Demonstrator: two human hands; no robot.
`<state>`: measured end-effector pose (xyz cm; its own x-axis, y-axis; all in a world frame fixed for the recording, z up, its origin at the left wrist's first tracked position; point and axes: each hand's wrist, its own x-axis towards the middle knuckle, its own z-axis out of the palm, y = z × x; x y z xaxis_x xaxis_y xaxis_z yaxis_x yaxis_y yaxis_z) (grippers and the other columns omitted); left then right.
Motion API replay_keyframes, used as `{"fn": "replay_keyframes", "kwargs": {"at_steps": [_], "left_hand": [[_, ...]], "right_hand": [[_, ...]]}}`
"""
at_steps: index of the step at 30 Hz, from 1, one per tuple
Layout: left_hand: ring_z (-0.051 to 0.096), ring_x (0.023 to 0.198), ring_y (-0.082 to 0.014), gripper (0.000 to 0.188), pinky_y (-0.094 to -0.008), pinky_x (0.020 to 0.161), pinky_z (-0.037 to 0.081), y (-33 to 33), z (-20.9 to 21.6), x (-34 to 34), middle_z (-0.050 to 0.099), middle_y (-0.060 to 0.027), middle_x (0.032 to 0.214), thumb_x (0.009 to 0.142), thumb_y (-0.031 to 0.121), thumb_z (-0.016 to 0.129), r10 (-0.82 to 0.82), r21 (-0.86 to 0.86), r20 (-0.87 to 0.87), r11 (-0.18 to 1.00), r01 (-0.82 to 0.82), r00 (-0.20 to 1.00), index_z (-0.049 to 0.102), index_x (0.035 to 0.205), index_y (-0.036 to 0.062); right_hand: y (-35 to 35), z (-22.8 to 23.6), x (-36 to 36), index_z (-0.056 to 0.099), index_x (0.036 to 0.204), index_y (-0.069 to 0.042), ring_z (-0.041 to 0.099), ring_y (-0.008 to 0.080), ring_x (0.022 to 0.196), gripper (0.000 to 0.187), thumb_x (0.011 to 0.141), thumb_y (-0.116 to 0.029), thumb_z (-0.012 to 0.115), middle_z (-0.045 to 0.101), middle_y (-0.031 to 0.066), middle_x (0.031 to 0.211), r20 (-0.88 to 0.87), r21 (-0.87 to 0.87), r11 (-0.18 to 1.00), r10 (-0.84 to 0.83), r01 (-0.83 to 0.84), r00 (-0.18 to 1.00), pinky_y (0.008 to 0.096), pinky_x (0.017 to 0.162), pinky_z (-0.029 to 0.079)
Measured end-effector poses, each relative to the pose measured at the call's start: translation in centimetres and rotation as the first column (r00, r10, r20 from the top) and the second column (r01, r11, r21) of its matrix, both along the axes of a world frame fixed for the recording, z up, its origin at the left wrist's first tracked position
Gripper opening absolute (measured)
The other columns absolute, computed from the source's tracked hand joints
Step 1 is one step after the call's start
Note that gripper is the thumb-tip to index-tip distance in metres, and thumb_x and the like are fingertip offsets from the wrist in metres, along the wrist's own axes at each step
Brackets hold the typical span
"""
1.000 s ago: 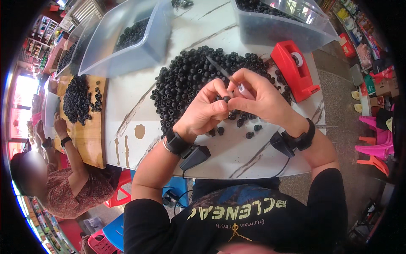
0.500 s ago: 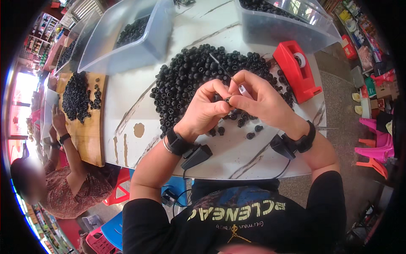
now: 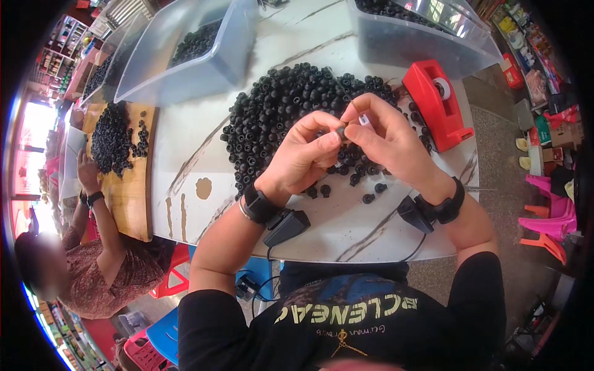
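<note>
Over the near side of a heap of small round black plastic parts (image 3: 272, 114), my two hands meet at the fingertips. My left hand (image 3: 300, 157) pinches one small dark round part (image 3: 341, 132) between thumb and forefinger. From the other side, the thumb and forefinger of my right hand (image 3: 396, 145) close against the same part. A thin tool with a white handle (image 3: 364, 120) is tucked in my right hand's fingers; its slim shaft points away over the heap and is blurred. Several loose black parts (image 3: 369, 198) lie just below my hands.
A red tape dispenser (image 3: 433, 102) stands right of the heap on the marbled table (image 3: 272, 229). Clear plastic bins (image 3: 185, 80) with black parts sit at the far left and far right (image 3: 421, 46). Leftward, a co-worker's hand (image 3: 88, 173) rests by a wooden board (image 3: 139, 204) bearing another heap.
The joined fingertips have shifted slightly up and right with the small part. The tool's shaft has swung to point more directly away. The co-worker's hand has moved a little.
</note>
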<state>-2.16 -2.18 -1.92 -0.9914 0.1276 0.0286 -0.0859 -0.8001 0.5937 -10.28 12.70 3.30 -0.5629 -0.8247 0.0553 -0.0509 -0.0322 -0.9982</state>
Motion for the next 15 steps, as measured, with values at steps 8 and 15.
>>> {"fn": "replay_keyframes", "kwargs": {"at_steps": [8,15], "left_hand": [[0.030,0.050,-0.0020,0.011,-0.0159,0.044,0.023,0.1,0.3,-0.2,0.052,0.0029,0.072,0.083,0.011,0.057,0.172,-0.054,0.032,0.984,-0.170,0.985,0.054,0.093,0.0092],[0.034,0.053,-0.0023,0.010,-0.0155,0.045,0.025,-0.2,-0.1,-0.2,0.056,-0.0015,0.080,0.084,0.009,0.056,0.197,-0.033,-0.011,0.980,-0.197,0.980,0.051,0.092,0.0100]], "right_hand": [[0.3,0.2,0.2,0.046,0.103,-0.003,0.042,0.0024,0.056,0.023,0.090,-0.022,0.044,0.050,-0.0009,0.070,0.202,-0.014,1.000,0.026,-0.024,0.979,0.0160,0.049,0.032],[0.1,0.2,1.2,0.044,0.110,-0.004,0.048,0.0059,0.057,0.025,0.088,-0.017,0.047,0.051,0.0009,0.065,-0.173,0.094,0.994,-0.037,0.054,0.984,0.0208,0.051,0.037]]}}
